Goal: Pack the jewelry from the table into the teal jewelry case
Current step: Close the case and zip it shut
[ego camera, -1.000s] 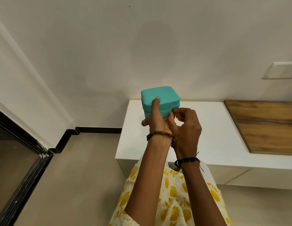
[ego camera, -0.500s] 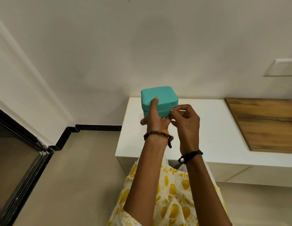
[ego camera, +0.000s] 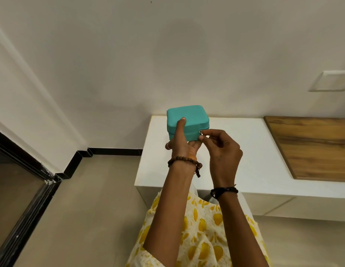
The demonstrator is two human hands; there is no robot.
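Since the earlier frames, the right hand has carried the zipper pull further along to the case's right front corner. It pinches that small metal pull between thumb and forefinger, the other fingers loosely curled. Held up above the white tabletop, the teal jewelry case is closed. Its underside sits in the left hand, whose thumb presses up over the front onto the lid. A wooden panel lies inset at the tabletop's right.

one head-worn view looks forward and down, close over the white table.
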